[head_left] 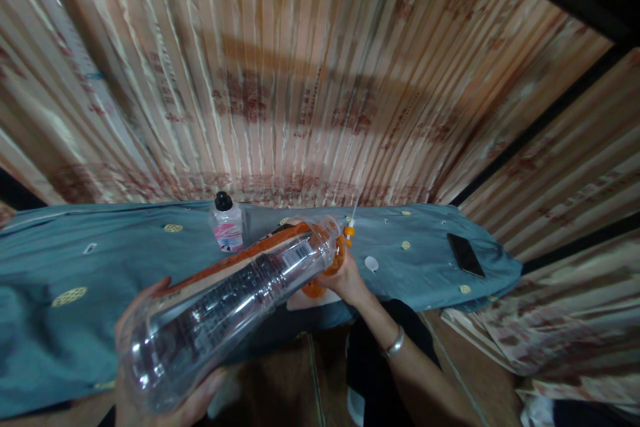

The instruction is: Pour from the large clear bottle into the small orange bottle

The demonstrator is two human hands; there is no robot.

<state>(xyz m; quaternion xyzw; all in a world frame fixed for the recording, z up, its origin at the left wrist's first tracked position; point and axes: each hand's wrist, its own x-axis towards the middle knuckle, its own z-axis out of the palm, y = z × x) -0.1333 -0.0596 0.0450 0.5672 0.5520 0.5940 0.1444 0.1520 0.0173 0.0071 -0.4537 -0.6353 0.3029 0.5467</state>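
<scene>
A large clear plastic bottle [240,300] with an orange-and-white label and a barcode lies tilted across the middle, its neck up to the right. My left hand [150,353] is wrapped round its base. At its neck my right hand [345,277] is closed round an orange see-through bottle [314,289], mostly hidden behind the large bottle and the fingers. Just beyond the right hand is an orange-and-white spray or pump top [349,232] with a thin clear tube pointing up; whether it lies on the cloth or is held, I cannot tell.
A small clear bottle [229,227] with a black cap and pink label stands on the blue-green patterned cloth [410,267]. A dark phone [465,255] lies at the right. Something white [300,301] is under the orange bottle. Pleated floral curtains [300,80] hang behind.
</scene>
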